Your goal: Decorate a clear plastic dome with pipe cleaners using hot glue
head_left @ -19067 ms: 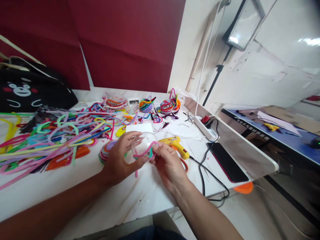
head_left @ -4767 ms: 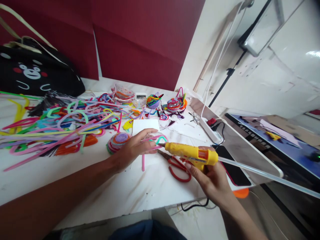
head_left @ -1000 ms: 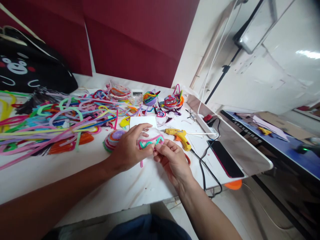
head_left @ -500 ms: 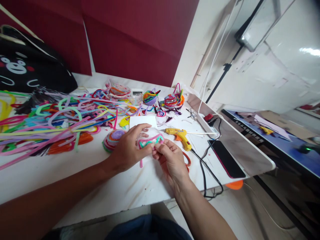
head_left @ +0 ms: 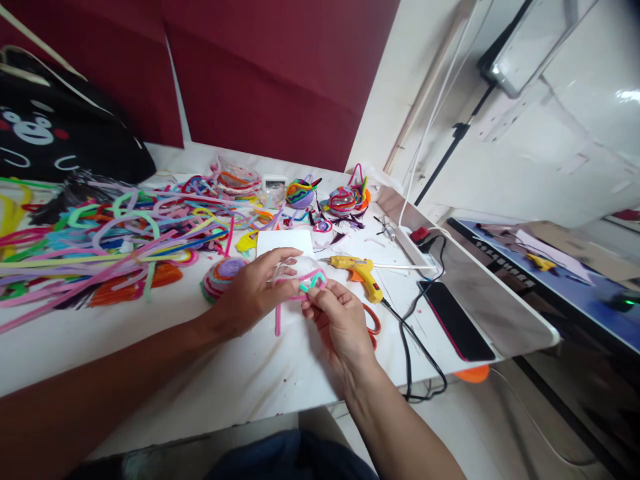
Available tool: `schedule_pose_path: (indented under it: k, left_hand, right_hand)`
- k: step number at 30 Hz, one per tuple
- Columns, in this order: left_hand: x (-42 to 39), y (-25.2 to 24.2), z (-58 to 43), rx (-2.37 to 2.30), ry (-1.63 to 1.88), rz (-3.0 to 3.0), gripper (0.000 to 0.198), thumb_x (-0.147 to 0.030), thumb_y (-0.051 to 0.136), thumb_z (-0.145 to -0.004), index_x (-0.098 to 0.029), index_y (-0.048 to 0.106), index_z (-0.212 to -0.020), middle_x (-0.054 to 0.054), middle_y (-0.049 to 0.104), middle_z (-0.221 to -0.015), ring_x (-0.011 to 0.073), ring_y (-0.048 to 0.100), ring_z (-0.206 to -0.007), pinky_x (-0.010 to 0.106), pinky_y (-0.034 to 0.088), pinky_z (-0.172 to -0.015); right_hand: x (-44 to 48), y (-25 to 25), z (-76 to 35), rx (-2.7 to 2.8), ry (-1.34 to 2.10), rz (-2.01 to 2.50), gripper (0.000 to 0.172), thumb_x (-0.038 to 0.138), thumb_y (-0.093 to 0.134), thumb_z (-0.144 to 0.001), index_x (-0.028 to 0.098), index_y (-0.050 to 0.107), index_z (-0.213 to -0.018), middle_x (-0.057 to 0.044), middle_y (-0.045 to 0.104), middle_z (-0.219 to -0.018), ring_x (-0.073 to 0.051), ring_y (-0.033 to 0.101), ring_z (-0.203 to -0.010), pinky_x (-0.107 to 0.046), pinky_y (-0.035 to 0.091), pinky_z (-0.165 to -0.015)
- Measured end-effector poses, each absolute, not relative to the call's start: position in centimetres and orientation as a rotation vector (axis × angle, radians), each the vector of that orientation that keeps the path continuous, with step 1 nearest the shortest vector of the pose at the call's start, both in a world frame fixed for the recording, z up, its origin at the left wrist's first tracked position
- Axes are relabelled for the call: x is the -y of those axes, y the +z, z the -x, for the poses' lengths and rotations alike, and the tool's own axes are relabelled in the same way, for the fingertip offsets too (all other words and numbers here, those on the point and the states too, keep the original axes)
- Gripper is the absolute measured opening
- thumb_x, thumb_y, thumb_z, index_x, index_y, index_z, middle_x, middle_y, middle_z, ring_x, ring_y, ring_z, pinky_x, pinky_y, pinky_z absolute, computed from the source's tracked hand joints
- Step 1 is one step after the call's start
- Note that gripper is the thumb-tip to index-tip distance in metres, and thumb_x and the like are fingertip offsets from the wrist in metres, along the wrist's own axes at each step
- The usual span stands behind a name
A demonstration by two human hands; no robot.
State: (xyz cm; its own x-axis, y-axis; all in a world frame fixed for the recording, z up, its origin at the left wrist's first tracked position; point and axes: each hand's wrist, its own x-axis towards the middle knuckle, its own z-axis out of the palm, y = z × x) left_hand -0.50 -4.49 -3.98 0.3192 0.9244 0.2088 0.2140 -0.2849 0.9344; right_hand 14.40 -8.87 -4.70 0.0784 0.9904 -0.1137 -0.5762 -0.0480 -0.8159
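Near the front middle of the white surface (head_left: 200, 373), both hands hold a clear ball (head_left: 295, 269) a little above it. A pink fuzzy wire (head_left: 277, 321) goes in waves around the ball, and its loose end hangs down straight. A teal fuzzy wire (head_left: 313, 281) makes a zigzag beside it. The left hand (head_left: 250, 293) has its fingers curled closed around the ball's far side. The right hand (head_left: 340, 323) has its fingers pinched together on the ball's near edge, where the pink wire runs. A yellow glue gun (head_left: 357, 270) lies just beside, on the right.
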Motion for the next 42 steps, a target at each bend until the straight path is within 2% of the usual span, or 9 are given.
schedule_pose_path:
  k: [5,8,12,20,29,42]
  left_hand:
    - [4.68,-3.85,0.32,-1.065,1.04,-1.65,0.056,-0.05,0.068,-0.078,-0.021,0.061,-0.125,0.009,0.069,-0.122,0.032,0.064,-0.114,0.04,0.05,-0.098]
    - [4.71,-3.75,0.29,-1.031,1.045,-1.538,0.052,-0.054,0.062,-0.082,-0.023,0.064,-0.124,0.008,0.069,-0.125,0.0335,0.059,-0.122,0.042,0.044,-0.105]
    - [4.36,-3.91,0.51,-0.959,0.986,-1.511,0.053,-0.052,0.062,-0.083,-0.025,0.061,-0.129,0.007,0.067,-0.13,0.0326,0.057,-0.126,0.041,0.041,-0.109]
    - [4.36,-4.03,0.49,-0.858,1.02,-1.467,0.062,-0.043,0.075,-0.072,-0.023,0.06,-0.13,0.009,0.066,-0.131,0.0339,0.057,-0.126,0.039,0.048,-0.102]
    - [3.77,-4.44,1.01,-0.836,0.948,-1.586,0.067,-0.041,0.075,-0.076,-0.02,0.052,-0.136,0.013,0.057,-0.142,0.0334,0.054,-0.13,0.039,0.05,-0.102]
    - [3.82,-4.54,0.98,-0.86,0.949,-1.594,0.072,-0.044,0.077,-0.075,-0.02,0.051,-0.137,0.015,0.056,-0.141,0.0347,0.055,-0.129,0.038,0.053,-0.099]
  right_hand:
    - [8.7,-4.68,-14.4,0.594,1.41,0.863,0.018,0.019,0.078,-0.06,0.012,0.064,-0.069,0.0,0.065,-0.053,-0.007,0.053,-0.048,-0.017,0.041,-0.05]
    - [8.63,-4.77,-14.54,0.573,1.41,0.846,0.017,0.017,0.078,-0.059,0.012,0.065,-0.069,0.0,0.065,-0.054,-0.008,0.054,-0.048,-0.017,0.043,-0.05]
    - [8.6,-4.76,-14.72,0.537,1.415,0.827,0.015,0.016,0.077,-0.06,0.012,0.066,-0.068,0.0,0.065,-0.054,-0.007,0.054,-0.048,-0.015,0.044,-0.049]
    - [8.57,-4.51,-14.87,0.469,1.421,0.808,0.016,0.018,0.079,-0.057,0.011,0.067,-0.063,0.0,0.065,-0.053,-0.006,0.054,-0.047,-0.013,0.045,-0.047]
    - [8.58,-4.49,-14.96,0.458,1.423,0.793,0.015,0.017,0.079,-0.057,0.011,0.068,-0.064,0.0,0.064,-0.054,-0.007,0.055,-0.048,-0.014,0.047,-0.047]
    - [8.67,-4.43,-14.93,0.466,1.412,0.79,0.014,0.016,0.078,-0.06,0.012,0.065,-0.062,0.001,0.062,-0.054,-0.006,0.053,-0.049,-0.014,0.046,-0.048]
